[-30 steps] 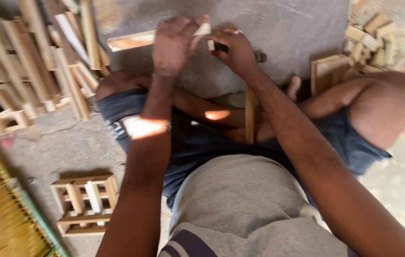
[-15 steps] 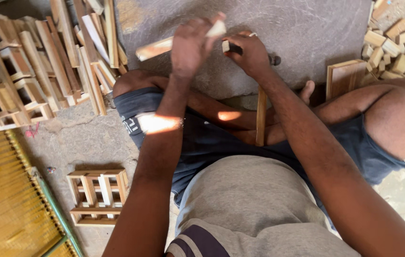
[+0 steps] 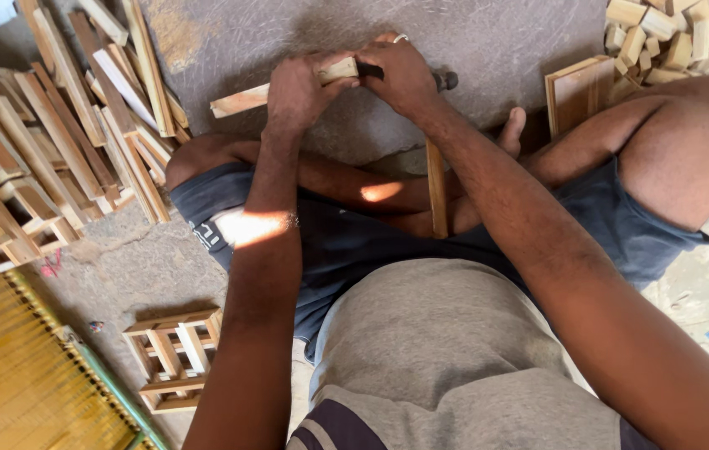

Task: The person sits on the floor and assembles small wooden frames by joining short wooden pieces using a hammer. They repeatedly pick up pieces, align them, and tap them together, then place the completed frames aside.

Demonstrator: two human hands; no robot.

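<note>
I sit cross-legged on a grey stone floor. My left hand (image 3: 298, 90) grips a pale wooden strip (image 3: 242, 100) that lies slanted on the floor ahead of my knees. Touching it at the strip's right end, my right hand (image 3: 400, 73) is closed around a dark-handled tool (image 3: 446, 81); its working tip is hidden under my fingers. A ring shows on one right finger. Another narrow wooden strip (image 3: 436, 190) stands upright between my legs.
A heap of wooden slats (image 3: 79, 117) and small frames lies at the left. One finished small wooden frame (image 3: 173, 357) sits by my left thigh, next to a yellow woven mat (image 3: 13, 375). Short wooden blocks (image 3: 663, 33) and a flat board (image 3: 579, 90) lie at the upper right.
Both hands stay together on the strip. The strip now lies lower and flatter under my left hand, and the view has shifted slightly.
</note>
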